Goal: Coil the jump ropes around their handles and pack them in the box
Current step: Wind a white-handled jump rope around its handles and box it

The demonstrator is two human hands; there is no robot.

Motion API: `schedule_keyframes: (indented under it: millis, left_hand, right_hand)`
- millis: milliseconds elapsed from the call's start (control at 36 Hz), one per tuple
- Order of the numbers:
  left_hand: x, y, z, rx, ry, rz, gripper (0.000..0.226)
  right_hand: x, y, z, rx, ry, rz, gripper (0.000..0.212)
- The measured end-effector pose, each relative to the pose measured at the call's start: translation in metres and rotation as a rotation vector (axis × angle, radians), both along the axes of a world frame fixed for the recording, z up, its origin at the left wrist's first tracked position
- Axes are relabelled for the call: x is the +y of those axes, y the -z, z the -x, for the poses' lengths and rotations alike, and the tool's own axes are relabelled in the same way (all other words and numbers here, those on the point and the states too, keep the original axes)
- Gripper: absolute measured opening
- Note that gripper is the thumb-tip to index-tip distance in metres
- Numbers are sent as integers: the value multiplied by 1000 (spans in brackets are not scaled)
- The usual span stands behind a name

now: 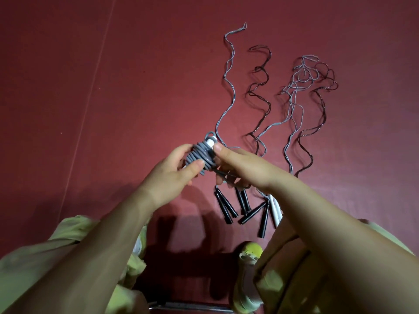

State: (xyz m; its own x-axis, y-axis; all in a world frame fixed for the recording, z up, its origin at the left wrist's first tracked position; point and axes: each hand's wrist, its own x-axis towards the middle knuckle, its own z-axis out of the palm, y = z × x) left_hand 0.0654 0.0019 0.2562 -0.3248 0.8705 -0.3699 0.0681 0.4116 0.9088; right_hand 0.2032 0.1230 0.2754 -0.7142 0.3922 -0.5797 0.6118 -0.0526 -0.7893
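Both hands (pixel 172 171) (pixel 235 165) grip the coiled grey rope bundle (pixel 200 156) held between them.

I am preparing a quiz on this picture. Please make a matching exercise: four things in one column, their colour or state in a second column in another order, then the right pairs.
1. coiled rope
2. black handles
3. floor
4. right hand

A. lying on the floor
B. dark red
C. grey, wound around white handles
D. pinching the bundle's upper end

Pairs: 1-C, 2-A, 3-B, 4-D
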Motion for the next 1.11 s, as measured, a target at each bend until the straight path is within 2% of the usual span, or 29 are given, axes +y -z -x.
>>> schedule_keyframes:
  millis: [83,194,306,417,556,639,722,917,1028,1111]
  left_hand:
    - [0,0,1,-62,-48,28,14]
    - [1,5,6,-92,-64,61,11]
    - [2,7,7,-92,-122,16,14]
    - [2,8,9,-105,-201,14,17]
    - [0,3,9,-83,-147,67,44]
    - [1,0,6,-116,-104,72,47]
    - [2,-4,5,-154,-96,77,42]
    - [2,-8,2,-312,-96,18,38]
    - [2,-10,4,-361,-132,-1,35]
    - [2,-10,4,-306,-124,9,31]
  right_hand:
    - [2,0,-1,-9,-15,23,70]
    - [7,-5,-3,-67,-31,85,41]
    - [12,-6,-7,-69,43,41,10]
    - [18,-6,-8,-16,187,-33,28]
    - [17,-3,-5,113,208,-88,27]
    - [16,-1,-3,203,281,18,20]
    - [16,0,-3,346,419,245,8]
    - [14,-1,3,556,736,618,10]
    - [15,-2,4,609,715,704,10]
    - [7,-1,7,613,586,561,10]
